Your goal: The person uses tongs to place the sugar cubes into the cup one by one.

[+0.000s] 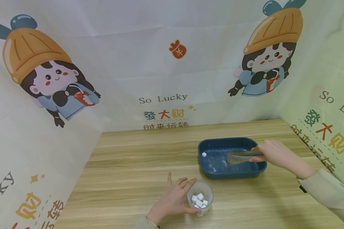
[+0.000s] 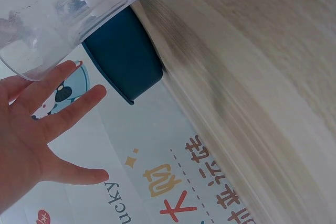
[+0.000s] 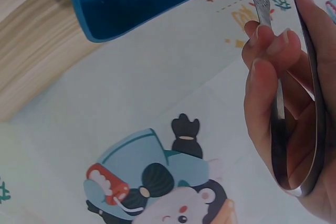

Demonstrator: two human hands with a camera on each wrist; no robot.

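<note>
My left hand (image 1: 176, 197) holds a clear cup (image 1: 208, 191) between thumb and fingers on the wooden table. Several small white cubes (image 1: 199, 197) lie inside the cup. In the left wrist view the other fingers (image 2: 73, 116) spread away from the cup's side. A pair of metal tongs (image 3: 318, 103) with perforated tips is gripped in my right hand (image 1: 275, 156). Their tips (image 1: 235, 158) are apart, low inside the blue tray (image 1: 232, 175). One white cube (image 1: 204, 154) sits at the tray's left end, left of the tips, with nothing visible between them.
The wooden table (image 1: 132, 159) meets printed cloth walls (image 1: 126, 70) at the back and both sides. White specks dot the tray floor. The tray stands behind and to the right of the cup, its raised rim around it.
</note>
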